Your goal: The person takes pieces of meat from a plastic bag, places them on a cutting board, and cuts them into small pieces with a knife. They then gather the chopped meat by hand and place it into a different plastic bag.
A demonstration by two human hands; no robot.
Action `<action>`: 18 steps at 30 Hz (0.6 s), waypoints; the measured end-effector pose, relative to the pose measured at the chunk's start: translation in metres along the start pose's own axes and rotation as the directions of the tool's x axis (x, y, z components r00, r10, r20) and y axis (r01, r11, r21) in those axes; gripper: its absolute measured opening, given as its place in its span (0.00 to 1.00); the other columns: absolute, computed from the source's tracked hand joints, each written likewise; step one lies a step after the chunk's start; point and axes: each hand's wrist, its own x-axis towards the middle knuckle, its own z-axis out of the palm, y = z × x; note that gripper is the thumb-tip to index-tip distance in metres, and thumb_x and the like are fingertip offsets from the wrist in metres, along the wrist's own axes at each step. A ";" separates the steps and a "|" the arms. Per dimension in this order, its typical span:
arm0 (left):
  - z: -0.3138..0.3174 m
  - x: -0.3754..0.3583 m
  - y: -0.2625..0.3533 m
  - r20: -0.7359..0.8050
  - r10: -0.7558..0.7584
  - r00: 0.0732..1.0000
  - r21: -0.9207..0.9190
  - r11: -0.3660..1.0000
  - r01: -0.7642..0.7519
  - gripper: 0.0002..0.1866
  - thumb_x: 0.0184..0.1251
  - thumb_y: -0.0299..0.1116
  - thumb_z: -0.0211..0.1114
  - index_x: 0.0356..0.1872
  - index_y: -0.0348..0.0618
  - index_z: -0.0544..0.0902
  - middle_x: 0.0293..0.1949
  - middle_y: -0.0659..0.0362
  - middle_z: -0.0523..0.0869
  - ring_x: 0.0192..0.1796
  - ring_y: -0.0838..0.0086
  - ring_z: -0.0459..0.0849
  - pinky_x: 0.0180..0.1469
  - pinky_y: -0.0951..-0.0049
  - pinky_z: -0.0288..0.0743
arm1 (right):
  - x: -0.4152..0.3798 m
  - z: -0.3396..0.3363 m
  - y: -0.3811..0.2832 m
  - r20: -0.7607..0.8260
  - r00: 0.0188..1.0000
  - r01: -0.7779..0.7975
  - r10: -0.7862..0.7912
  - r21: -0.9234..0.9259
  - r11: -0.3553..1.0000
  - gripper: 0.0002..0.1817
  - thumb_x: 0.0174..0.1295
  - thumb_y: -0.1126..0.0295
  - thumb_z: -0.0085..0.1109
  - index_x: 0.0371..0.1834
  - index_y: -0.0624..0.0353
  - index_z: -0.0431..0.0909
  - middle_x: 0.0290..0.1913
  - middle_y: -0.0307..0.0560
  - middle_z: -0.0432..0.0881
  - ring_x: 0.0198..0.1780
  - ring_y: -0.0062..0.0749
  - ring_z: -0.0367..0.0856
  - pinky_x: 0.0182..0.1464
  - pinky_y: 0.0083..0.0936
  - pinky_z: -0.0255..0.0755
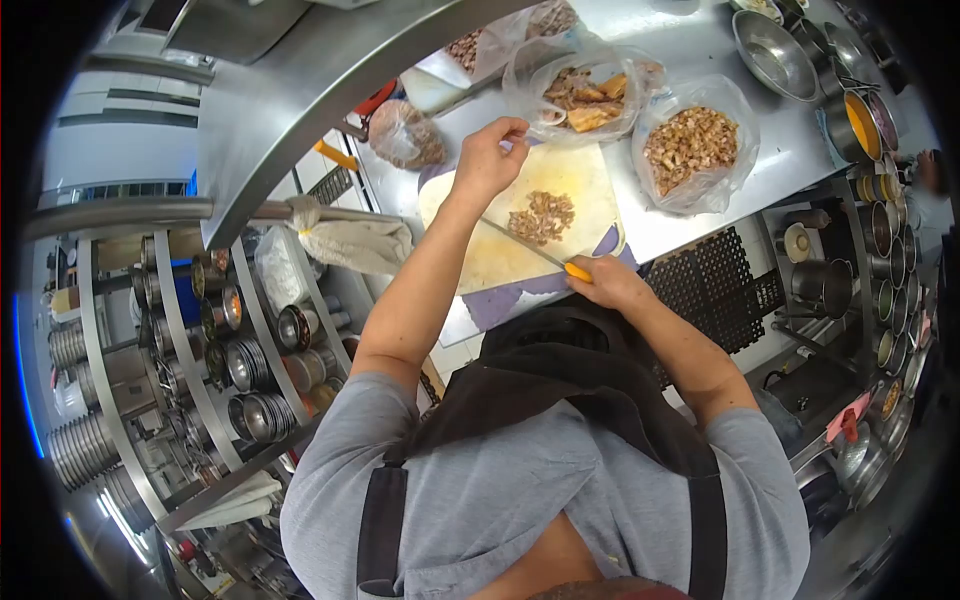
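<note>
My right hand [612, 284] is wrapped round the yellow handle of a knife [527, 243], whose blade lies low across the cream cutting board [470, 262]. Just beyond the blade sits a small heap of chopped brownish meat [541, 217]. My left hand [490, 158] hovers over the board's far left part, fingers curled together; whether something is between them is hidden. Close to its fingertips stands an open plastic bag [520, 85] with larger browned meat pieces [592, 100]. Another open bag [665, 200], to the right, holds diced pieces [692, 148].
Purple cloth [495, 305] shows under the board on the steel table [790, 140]. A filled plastic bag [405, 134] lies at the left, a metal bowl [775, 55] at the far right. A steel overhead shelf [300, 130] crosses the left side.
</note>
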 end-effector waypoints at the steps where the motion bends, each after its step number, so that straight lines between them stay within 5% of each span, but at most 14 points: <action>1: 0.008 0.015 -0.001 0.015 0.031 0.999 0.050 0.998 -0.032 0.13 0.63 0.31 0.66 0.48 0.42 0.86 0.41 0.56 0.90 0.44 0.72 0.89 0.45 0.74 0.81 | 0.001 -0.010 -0.002 -0.012 1.000 0.000 0.000 0.000 1.000 0.19 0.64 0.54 0.60 0.51 0.54 0.81 0.38 0.60 0.85 0.44 0.58 0.83 0.49 0.48 0.76; 7: 0.072 0.114 -0.022 0.148 0.116 0.982 0.237 0.960 -0.149 0.16 0.58 0.28 0.62 0.48 0.43 0.86 0.43 0.47 0.89 0.47 0.58 0.88 0.52 0.64 0.81 | 0.000 -0.030 0.001 -0.011 0.999 -0.040 0.039 -0.086 0.995 0.17 0.64 0.54 0.60 0.47 0.54 0.83 0.35 0.61 0.85 0.40 0.59 0.84 0.45 0.50 0.78; 9: 0.087 0.135 -0.030 0.310 -0.051 0.949 0.570 0.809 -0.143 0.18 0.56 0.29 0.64 0.49 0.45 0.86 0.42 0.46 0.88 0.48 0.57 0.88 0.54 0.62 0.80 | 0.001 -0.020 0.013 -0.040 0.999 0.024 -0.026 -0.054 0.998 0.18 0.64 0.55 0.61 0.49 0.54 0.82 0.32 0.61 0.85 0.36 0.59 0.84 0.43 0.48 0.79; 10: 0.094 0.150 -0.044 0.392 -0.167 0.905 0.658 0.738 -0.149 0.24 0.54 0.29 0.67 0.56 0.47 0.83 0.50 0.48 0.86 0.54 0.55 0.85 0.58 0.59 0.78 | 0.000 -0.022 0.012 -0.047 0.999 0.024 -0.026 -0.049 0.999 0.18 0.64 0.55 0.61 0.49 0.54 0.82 0.32 0.61 0.85 0.36 0.59 0.84 0.43 0.48 0.79; 15: 0.103 0.173 -0.064 0.444 -0.168 0.880 0.715 0.658 -0.235 0.31 0.53 0.30 0.69 0.63 0.46 0.76 0.64 0.53 0.78 0.63 0.51 0.77 0.63 0.57 0.75 | 0.001 -0.027 0.012 0.021 1.000 -0.014 0.014 -0.017 1.000 0.19 0.64 0.55 0.61 0.52 0.53 0.81 0.32 0.60 0.85 0.36 0.58 0.85 0.42 0.48 0.79; 17: 0.102 0.170 -0.059 0.384 -0.071 0.920 0.655 0.723 -0.218 0.17 0.69 0.24 0.50 0.56 0.42 0.80 0.55 0.43 0.82 0.60 0.51 0.78 0.62 0.57 0.74 | 0.002 -0.033 0.010 0.060 0.998 -0.035 0.036 -0.016 0.999 0.18 0.65 0.54 0.59 0.51 0.53 0.80 0.33 0.60 0.85 0.37 0.57 0.85 0.44 0.49 0.78; 18: 0.104 0.174 -0.064 0.388 -0.074 0.919 0.656 0.723 -0.218 0.17 0.69 0.24 0.50 0.56 0.42 0.80 0.55 0.43 0.82 0.60 0.51 0.78 0.62 0.57 0.74 | 0.003 -0.036 0.008 0.099 0.993 -0.055 0.057 -0.022 0.998 0.18 0.66 0.53 0.56 0.50 0.52 0.79 0.34 0.59 0.85 0.39 0.57 0.85 0.45 0.50 0.78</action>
